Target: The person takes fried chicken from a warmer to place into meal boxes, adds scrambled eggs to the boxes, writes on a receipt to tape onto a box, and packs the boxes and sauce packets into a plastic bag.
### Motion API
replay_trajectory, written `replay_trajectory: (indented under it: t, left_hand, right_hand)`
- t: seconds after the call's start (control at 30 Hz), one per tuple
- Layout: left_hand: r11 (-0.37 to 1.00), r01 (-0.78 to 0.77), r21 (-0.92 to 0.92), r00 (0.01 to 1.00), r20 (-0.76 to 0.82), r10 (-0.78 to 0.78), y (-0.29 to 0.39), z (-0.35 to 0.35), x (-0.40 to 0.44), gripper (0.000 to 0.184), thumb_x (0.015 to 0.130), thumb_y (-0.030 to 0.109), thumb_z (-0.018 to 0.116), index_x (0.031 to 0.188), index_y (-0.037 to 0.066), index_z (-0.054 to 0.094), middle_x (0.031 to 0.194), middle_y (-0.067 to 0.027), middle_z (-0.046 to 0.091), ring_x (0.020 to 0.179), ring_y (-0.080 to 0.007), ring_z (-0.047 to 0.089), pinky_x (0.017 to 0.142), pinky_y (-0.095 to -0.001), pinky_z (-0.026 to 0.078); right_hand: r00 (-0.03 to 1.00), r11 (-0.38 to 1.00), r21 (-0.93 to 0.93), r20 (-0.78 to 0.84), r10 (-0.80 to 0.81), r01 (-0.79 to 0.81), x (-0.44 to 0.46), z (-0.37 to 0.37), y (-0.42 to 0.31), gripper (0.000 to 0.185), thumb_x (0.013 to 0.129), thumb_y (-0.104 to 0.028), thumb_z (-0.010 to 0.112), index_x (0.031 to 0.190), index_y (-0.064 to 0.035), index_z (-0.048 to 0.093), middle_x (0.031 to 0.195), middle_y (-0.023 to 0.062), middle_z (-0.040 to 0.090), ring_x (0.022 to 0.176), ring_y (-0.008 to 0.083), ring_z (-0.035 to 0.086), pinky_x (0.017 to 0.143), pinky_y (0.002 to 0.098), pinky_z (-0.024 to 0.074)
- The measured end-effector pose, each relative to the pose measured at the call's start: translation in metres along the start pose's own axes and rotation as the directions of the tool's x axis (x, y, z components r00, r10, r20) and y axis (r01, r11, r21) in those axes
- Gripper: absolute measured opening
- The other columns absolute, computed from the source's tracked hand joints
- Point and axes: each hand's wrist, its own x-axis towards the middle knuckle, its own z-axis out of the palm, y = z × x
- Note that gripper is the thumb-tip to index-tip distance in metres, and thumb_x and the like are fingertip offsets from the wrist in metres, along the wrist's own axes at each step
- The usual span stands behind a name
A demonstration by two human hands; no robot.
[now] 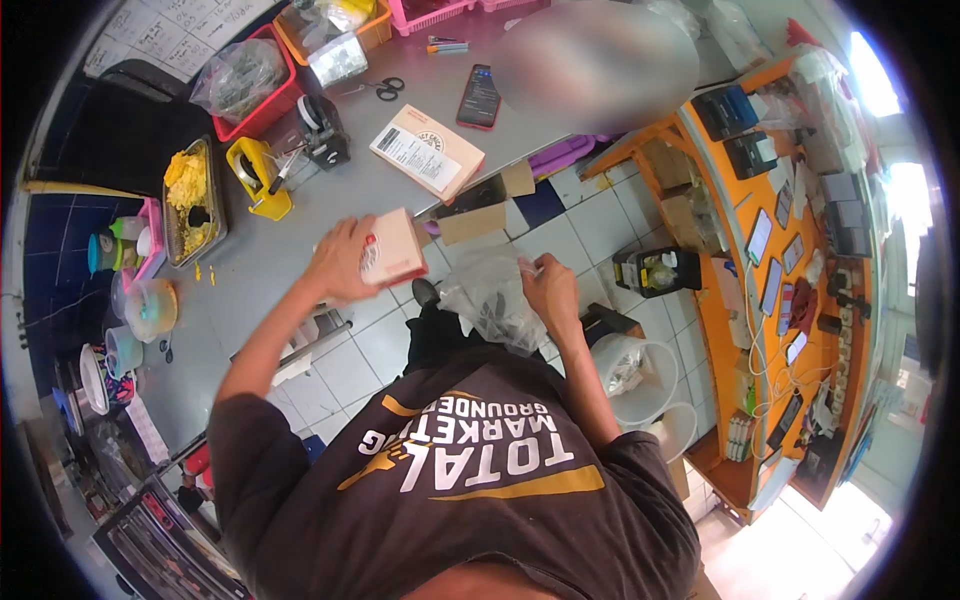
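In the head view, my left hand (342,262) grips a small beige cardboard food box (396,244) with a round red logo, held near the table's front edge. My right hand (549,296) pinches the edge of a clear plastic bag (487,300), which hangs over the floor in front of my body. A second cardboard box (455,142), with a white printed label (410,155) on top, lies on the table just beyond the first one. Close to it rests a phone (479,97).
The grey table (262,320) holds a yellow tape dispenser (262,180), black scissors (388,88), a metal tray (190,230) of yellow food and a red basket (262,115). An orange shelf (735,300) with several phones stands at right; a clear bucket (640,385) is beside me.
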Motion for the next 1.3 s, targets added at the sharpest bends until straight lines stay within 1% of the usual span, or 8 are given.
replay_trajectory:
  t: [0.27, 0.43, 0.63, 0.9, 0.97, 1.03, 1.13, 1.3]
  left_hand:
    - [0.906, 0.227, -0.358, 0.974, 0.096, -0.206, 0.142, -0.008, -0.105, 0.109, 0.063, 0.044, 0.084, 0.147, -0.003, 0.034, 0.132, -0.0308, 0.051, 0.123, -0.0467, 0.053, 0.106, -0.0492, 0.044]
    - [0.704, 0.543, -0.458, 0.816, 0.088, -0.571, 0.149, 0.012, -0.108, 0.1, 0.071, 0.04, 0.082, 0.147, -0.006, 0.037, 0.137, -0.0287, 0.053, 0.129, -0.0406, 0.054, 0.104, -0.0441, 0.045]
    - [-0.135, -0.132, -0.982, 0.587, 0.032, -0.809, 0.119, 0.061, -0.088, 0.06, 0.094, 0.042, 0.068, 0.135, 0.001, 0.054, 0.118, -0.0097, 0.064, 0.104, -0.0204, 0.064, 0.092, -0.0356, 0.051]
    - [-0.202, -0.392, -0.898, 0.435, 0.012, -0.9, 0.112, 0.037, -0.069, 0.057, 0.094, 0.034, 0.07, 0.139, 0.004, 0.051, 0.122, -0.0115, 0.064, 0.111, -0.0264, 0.064, 0.098, -0.044, 0.053]
    - [-0.289, -0.43, -0.855, 0.467, 0.064, -0.882, 0.111, 0.033, -0.064, 0.054, 0.094, 0.033, 0.069, 0.137, 0.005, 0.052, 0.118, -0.01, 0.065, 0.105, -0.0241, 0.066, 0.092, -0.041, 0.055]
    - [-0.329, -0.417, -0.847, 0.596, 0.019, -0.803, 0.105, 0.034, -0.059, 0.052, 0.095, 0.033, 0.069, 0.136, 0.005, 0.053, 0.114, -0.0092, 0.066, 0.099, -0.0213, 0.067, 0.087, -0.0375, 0.056]
    - [-0.261, -0.392, -0.882, 0.46, 0.057, -0.886, 0.106, 0.037, -0.049, 0.048, 0.094, 0.035, 0.07, 0.129, 0.005, 0.056, 0.108, -0.0068, 0.067, 0.092, -0.0179, 0.067, 0.08, -0.0351, 0.056]
    - [-0.097, -0.244, -0.965, 0.412, -0.013, -0.911, 0.1, 0.038, -0.039, 0.053, 0.094, 0.039, 0.071, 0.131, 0.004, 0.056, 0.111, -0.0064, 0.065, 0.1, -0.0184, 0.064, 0.086, -0.0381, 0.053]
  right_hand:
    - [0.921, 0.925, 0.068, 0.093, -0.379, 0.374, -0.021, -0.028, -0.115, 0.032, 0.091, -0.033, 0.068, 0.084, -0.0023, 0.064, 0.068, 0.0223, 0.067, 0.069, 0.0433, 0.068, 0.061, 0.052, 0.0521]
    - [0.621, 0.628, 0.363, 0.152, -0.769, 0.688, -0.079, -0.059, -0.138, 0.016, 0.085, -0.018, 0.07, 0.086, -0.0051, 0.061, 0.07, 0.0161, 0.066, 0.065, 0.0384, 0.066, 0.055, 0.0454, 0.0507]
    - [0.597, 0.618, 0.389, 0.189, -0.78, 0.683, -0.101, -0.037, -0.123, 0.015, 0.082, -0.015, 0.072, 0.085, -0.0066, 0.061, 0.068, 0.0143, 0.063, 0.061, 0.0361, 0.065, 0.052, 0.0445, 0.0501]
    - [0.615, 0.697, 0.077, 0.41, -0.674, 0.713, -0.092, 0.016, -0.094, 0.011, 0.077, -0.015, 0.07, 0.08, -0.0047, 0.066, 0.079, 0.0094, 0.068, 0.075, 0.026, 0.069, 0.065, 0.0361, 0.0566]
    - [0.268, 0.332, 0.266, 0.249, -0.931, 0.905, -0.098, 0.011, -0.103, 0.013, 0.074, -0.015, 0.068, 0.08, -0.0041, 0.065, 0.079, 0.0093, 0.065, 0.076, 0.0254, 0.068, 0.066, 0.0354, 0.056]
    - [0.215, 0.195, 0.446, 0.007, -0.977, 0.873, -0.1, -0.018, -0.125, 0.014, 0.07, -0.016, 0.067, 0.077, -0.0049, 0.063, 0.08, 0.0091, 0.059, 0.078, 0.0256, 0.065, 0.066, 0.0364, 0.0556]
    - [0.258, 0.245, 0.425, 0.028, -0.966, 0.872, -0.096, -0.019, -0.125, 0.012, 0.073, -0.016, 0.066, 0.078, -0.0057, 0.065, 0.082, 0.0087, 0.061, 0.08, 0.0248, 0.065, 0.067, 0.0366, 0.0559]
    - [-0.09, -0.045, 0.435, 0.084, -0.992, 0.899, -0.104, -0.007, -0.138, 0.012, 0.079, -0.016, 0.063, 0.082, -0.0065, 0.069, 0.093, 0.0092, 0.065, 0.093, 0.0219, 0.067, 0.071, 0.0336, 0.0572]
